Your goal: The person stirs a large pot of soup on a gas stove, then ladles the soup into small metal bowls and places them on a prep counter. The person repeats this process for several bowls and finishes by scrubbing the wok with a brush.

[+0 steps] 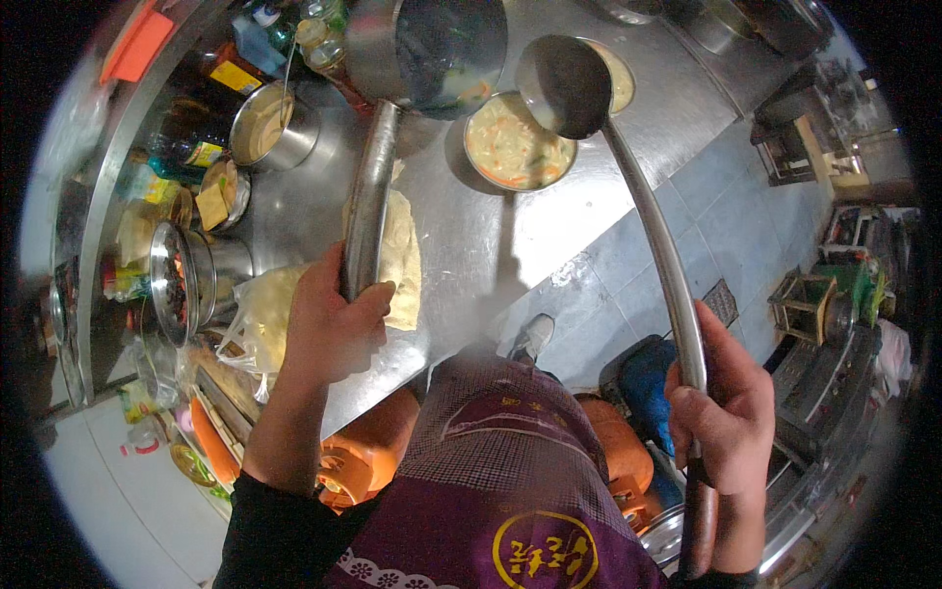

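Note:
My left hand (335, 316) grips the metal handle of a pan (449, 55), which is tilted and has a little food residue at its lower inner edge. In my right hand (725, 408) is the long handle of a large metal ladle (563, 85). The ladle's bowl hangs over two bowls on the steel counter. The nearer bowl (519, 151) holds a pale soup with orange shreds and bits of green. Behind it, the farther bowl (620, 77), partly hidden by the ladle, contains similar pale soup.
Flat bread or dough (401, 265) and a plastic bag (261, 316) lie on the steel counter (464, 258) near my left hand. A steel pot (276, 132), bottles and a steel bowl of dark red food (176, 283) line the left side. Orange gas cylinders (386, 438) stand below.

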